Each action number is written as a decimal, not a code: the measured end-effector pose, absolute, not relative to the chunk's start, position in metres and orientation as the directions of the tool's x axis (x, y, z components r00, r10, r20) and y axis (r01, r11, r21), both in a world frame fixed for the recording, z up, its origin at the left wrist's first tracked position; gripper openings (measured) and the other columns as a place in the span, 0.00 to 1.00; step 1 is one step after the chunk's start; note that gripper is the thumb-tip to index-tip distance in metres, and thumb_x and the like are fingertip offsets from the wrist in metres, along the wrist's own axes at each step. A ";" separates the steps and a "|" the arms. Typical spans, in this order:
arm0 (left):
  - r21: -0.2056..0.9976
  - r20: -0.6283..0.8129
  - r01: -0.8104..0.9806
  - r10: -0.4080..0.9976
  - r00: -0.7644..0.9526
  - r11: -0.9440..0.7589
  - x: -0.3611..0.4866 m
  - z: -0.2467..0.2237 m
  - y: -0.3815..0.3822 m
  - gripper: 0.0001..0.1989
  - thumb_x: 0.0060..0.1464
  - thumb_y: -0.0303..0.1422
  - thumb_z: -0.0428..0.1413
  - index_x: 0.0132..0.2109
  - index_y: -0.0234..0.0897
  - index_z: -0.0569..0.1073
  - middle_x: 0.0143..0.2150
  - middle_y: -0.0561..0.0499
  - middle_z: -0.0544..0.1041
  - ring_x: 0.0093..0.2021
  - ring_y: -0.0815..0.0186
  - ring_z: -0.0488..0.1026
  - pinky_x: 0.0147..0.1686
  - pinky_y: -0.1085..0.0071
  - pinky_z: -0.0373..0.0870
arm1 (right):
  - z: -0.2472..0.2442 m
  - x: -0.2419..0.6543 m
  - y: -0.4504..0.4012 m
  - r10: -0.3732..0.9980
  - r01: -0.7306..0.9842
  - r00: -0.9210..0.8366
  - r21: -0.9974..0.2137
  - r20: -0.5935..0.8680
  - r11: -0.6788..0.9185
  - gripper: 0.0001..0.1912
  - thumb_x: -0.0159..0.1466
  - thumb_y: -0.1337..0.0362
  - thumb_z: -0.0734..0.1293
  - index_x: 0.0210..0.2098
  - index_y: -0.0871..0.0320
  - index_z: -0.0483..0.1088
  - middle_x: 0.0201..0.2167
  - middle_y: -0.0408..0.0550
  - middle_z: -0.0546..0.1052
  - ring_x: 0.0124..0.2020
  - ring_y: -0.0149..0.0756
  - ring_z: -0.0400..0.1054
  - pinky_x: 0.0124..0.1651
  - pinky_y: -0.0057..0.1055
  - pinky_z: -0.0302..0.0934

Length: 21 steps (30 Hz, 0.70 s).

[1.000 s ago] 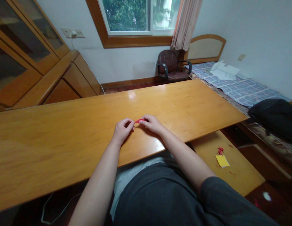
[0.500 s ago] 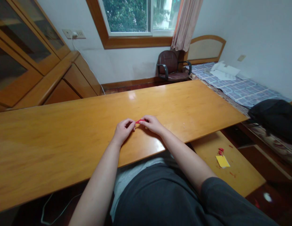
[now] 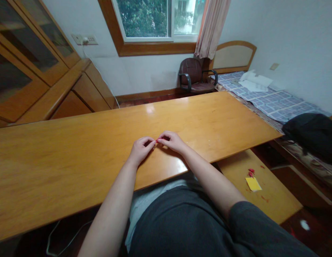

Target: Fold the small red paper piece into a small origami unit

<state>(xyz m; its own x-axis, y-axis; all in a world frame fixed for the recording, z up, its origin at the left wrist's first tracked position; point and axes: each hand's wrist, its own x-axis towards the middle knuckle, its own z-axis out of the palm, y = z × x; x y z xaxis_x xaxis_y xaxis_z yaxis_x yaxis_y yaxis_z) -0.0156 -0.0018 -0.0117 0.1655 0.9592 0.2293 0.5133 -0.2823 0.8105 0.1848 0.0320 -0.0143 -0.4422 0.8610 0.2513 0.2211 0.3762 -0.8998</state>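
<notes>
A small red strip (image 3: 156, 141) is pinched between my two hands, a little above the wooden table. Its material is too small to make out, and fingers cover most of it. My left hand (image 3: 141, 148) grips one end between thumb and forefinger. From the other side, my right hand (image 3: 171, 140) pinches it the same way, with the fingertips of both hands almost touching.
On a lower board (image 3: 235, 171) at the right lie red scraps (image 3: 251, 172) and a yellow square (image 3: 253, 184). The long table (image 3: 75, 153) spreads before me. Beyond stand a chair (image 3: 192, 75), a bed (image 3: 278, 100) with a black bag (image 3: 312, 134), and a cabinet (image 3: 61, 75).
My fingertips have come closer together around the red strip, and less of it shows between them. The things around my hands look the same.
</notes>
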 end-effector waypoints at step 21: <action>0.821 0.213 0.492 0.954 0.209 -0.291 -0.015 -0.010 -0.003 0.13 0.56 0.42 0.57 0.33 0.37 0.78 0.28 0.49 0.80 0.29 0.65 0.74 0.31 0.72 0.68 | -0.015 0.188 0.034 0.893 0.164 -0.406 -0.946 0.194 0.280 0.07 0.59 0.62 0.70 0.29 0.60 0.75 0.27 0.45 0.77 0.30 0.31 0.68 0.37 0.27 0.61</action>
